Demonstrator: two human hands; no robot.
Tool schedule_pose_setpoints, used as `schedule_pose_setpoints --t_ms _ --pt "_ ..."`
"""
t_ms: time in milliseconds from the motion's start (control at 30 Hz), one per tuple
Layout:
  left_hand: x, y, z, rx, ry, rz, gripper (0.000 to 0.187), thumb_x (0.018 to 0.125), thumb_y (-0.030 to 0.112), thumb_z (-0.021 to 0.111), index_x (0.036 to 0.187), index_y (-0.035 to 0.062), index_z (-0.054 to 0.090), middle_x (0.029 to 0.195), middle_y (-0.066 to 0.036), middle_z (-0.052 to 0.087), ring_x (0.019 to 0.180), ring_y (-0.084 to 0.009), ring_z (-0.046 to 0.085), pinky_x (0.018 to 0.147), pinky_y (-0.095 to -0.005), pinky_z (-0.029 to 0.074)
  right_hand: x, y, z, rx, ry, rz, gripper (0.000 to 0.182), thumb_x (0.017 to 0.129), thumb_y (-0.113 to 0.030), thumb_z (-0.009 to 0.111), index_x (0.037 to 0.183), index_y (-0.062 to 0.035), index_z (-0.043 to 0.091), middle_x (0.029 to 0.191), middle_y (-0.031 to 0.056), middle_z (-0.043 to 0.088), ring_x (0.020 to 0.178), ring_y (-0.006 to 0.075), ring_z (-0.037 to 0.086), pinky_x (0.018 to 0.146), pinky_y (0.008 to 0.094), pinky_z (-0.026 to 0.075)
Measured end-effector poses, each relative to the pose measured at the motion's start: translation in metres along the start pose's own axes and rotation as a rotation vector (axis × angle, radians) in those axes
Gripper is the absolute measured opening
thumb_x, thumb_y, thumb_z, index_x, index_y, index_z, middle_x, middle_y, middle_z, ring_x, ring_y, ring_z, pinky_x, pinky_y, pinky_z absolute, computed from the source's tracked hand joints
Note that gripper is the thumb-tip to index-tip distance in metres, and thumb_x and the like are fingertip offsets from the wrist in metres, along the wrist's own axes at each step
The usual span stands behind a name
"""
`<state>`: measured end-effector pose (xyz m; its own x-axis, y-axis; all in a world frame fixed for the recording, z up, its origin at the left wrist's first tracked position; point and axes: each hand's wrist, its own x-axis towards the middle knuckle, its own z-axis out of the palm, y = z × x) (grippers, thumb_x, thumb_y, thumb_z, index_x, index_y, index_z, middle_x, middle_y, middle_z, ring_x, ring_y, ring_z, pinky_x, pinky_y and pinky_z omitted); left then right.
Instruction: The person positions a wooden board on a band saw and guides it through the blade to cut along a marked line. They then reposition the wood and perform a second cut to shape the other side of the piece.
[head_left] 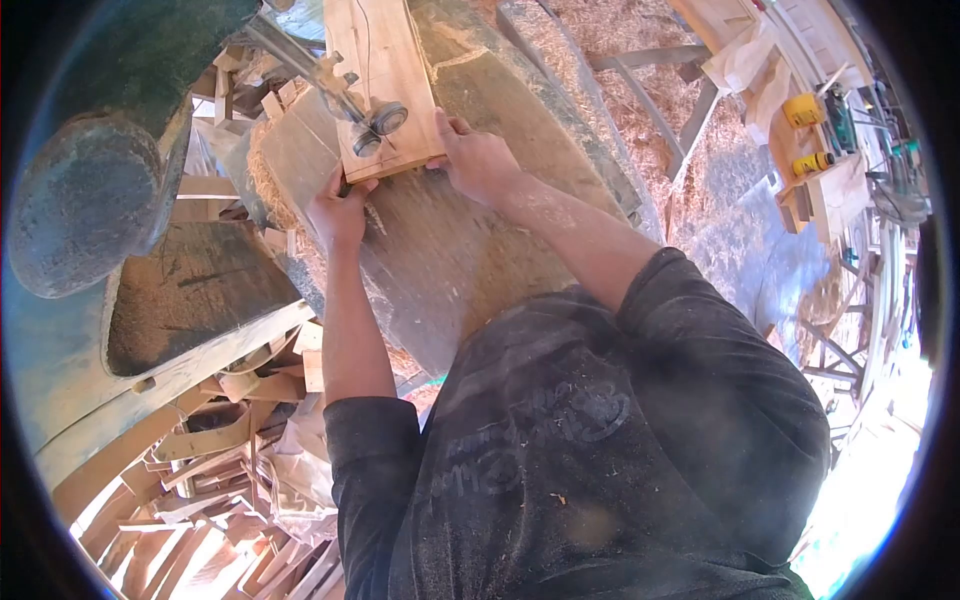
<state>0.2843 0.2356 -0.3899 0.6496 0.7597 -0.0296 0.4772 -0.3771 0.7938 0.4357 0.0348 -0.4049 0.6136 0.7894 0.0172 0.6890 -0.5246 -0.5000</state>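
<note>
the wooden board [395, 60] is laid toward the far edge of the worktop [450, 260], beneath a metal guide [388, 118]. its near left corner is gripped by the left hand [340, 210], its near right corner by the right hand [475, 160].

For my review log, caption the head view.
Left hand and right hand hold a wooden board on a bandsaw table.

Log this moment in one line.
board: on worktable, under metal wheel | left hand: holding near-left corner | right hand: holding near-right corner
</note>
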Motion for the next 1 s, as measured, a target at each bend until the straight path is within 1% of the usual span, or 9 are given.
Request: schedule_pose_setpoints --t_ms 200,300,400,533,633,733,833,933,1000 --pt "0.009 -0.015 0.006 -0.086 0.011 0.015 0.062 0.079 0.007 0.091 0.137 0.0001 0.072 0.119 -0.015 0.081 0.106 -0.0184 0.076 0.097 -0.032 0.055 0.004 -0.003 0.001 0.022 -0.002 0.032 0.072 0.104 -0.025 0.06 0.163 0.006 0.03 0.149 0.0272 0.056 0.101 0.0432 0.074 0.084 0.0523 0.059" --pt "0.006 0.002 0.003 0.009 0.029 -0.029 0.062 0.079 0.007 0.091 0.137 -0.0002 0.071 0.12 -0.015 0.081 0.109 -0.019 0.076 0.097 -0.0315 0.055 0.005 -0.012 -0.013 0.031 -0.049 0.065 0.066 0.102 -0.014 0.053 0.161 0.0055 0.032 0.145 0.0292 0.059 0.107 0.0437 0.074 0.09 0.0517 0.059" --pt "0.006 0.004 0.001 0.015 0.001 -0.038 0.063 0.08 0.006 0.09 0.139 -0.0006 0.07 0.122 -0.015 0.08 0.11 -0.0184 0.075 0.097 -0.0312 0.055 0.005 -0.012 -0.014 0.027 -0.042 0.059 0.066 0.103 -0.015 0.054 0.162 0.005 0.031 0.145 0.0288 0.058 0.107 0.0432 0.074 0.091 0.0517 0.059" --pt "0.007 0.009 -0.013 -0.07 -0.121 -0.026 0.065 0.084 0.007 0.089 0.143 -0.0037 0.066 0.124 -0.013 0.079 0.115 -0.0182 0.073 0.101 -0.0316 0.054 0.005 -0.012 -0.014 0.038 -0.036 0.045 0.067 0.108 -0.026 0.054 0.166 -0.0025 0.03 0.147 0.0255 0.058 0.113 0.0415 0.072 0.093 0.0511 0.059" --pt "0.025 -0.018 -0.026 -0.464 -0.341 0.056 0.063 0.09 0.012 0.084 0.147 -0.0054 0.062 0.129 -0.012 0.077 0.119 -0.018 0.07 0.103 -0.0309 0.052 0.002 -0.008 -0.018 0.028 -0.005 -0.046 0.067 0.11 -0.033 0.054 0.167 -0.0086 0.03 0.148 0.0232 0.058 0.117 0.0398 0.07 0.094 0.0506 0.059" --pt "0.054 -0.021 -0.035 -0.41 -0.272 -0.116 0.062 0.098 0.023 0.079 0.149 -0.0058 0.059 0.133 -0.012 0.074 0.122 -0.0175 0.068 0.104 -0.0307 0.051 0.006 0.003 -0.002 0.022 0.034 -0.106 0.065 0.11 -0.036 0.055 0.167 -0.0134 0.034 0.151 0.0218 0.057 0.12 0.0396 0.07 0.094 0.05 0.059" --pt "0.081 -0.013 -0.025 -0.134 -0.214 -0.025 0.059 0.102 0.037 0.075 0.143 -0.0047 0.065 0.129 -0.01 0.075 0.12 -0.0172 0.068 0.103 -0.0319 0.05 0.002 0.004 -0.005 0.056 -0.005 -0.086 0.062 0.108 -0.036 0.059 0.164 -0.0172 0.04 0.155 0.0222 0.055 0.118 0.0412 0.071 0.095 0.0491 0.059" --pt "0.109 -0.003 0.0 -0.145 -0.203 0.093 0.059 0.099 0.05 0.076 0.13 0.0004 0.074 0.119 -0.012 0.079 0.118 -0.0226 0.071 0.102 -0.0361 0.052 0.003 0.006 -0.011 0.029 -0.023 -0.108 0.061 0.109 -0.035 0.058 0.164 -0.018 0.04 0.153 0.0236 0.057 0.12 0.04 0.07 0.096 0.048 0.059" --pt "0.137 -0.008 0.016 0.087 -0.159 0.15 0.057 0.095 0.053 0.079 0.125 0.0038 0.076 0.116 -0.015 0.079 0.117 -0.0273 0.072 0.101 -0.0388 0.053 0.004 0.01 -0.007 0.025 0.01 -0.145 0.061 0.109 -0.034 0.058 0.165 -0.0182 0.04 0.151 0.0241 0.06 0.122 0.0384 0.07 0.096 0.0477 0.06"
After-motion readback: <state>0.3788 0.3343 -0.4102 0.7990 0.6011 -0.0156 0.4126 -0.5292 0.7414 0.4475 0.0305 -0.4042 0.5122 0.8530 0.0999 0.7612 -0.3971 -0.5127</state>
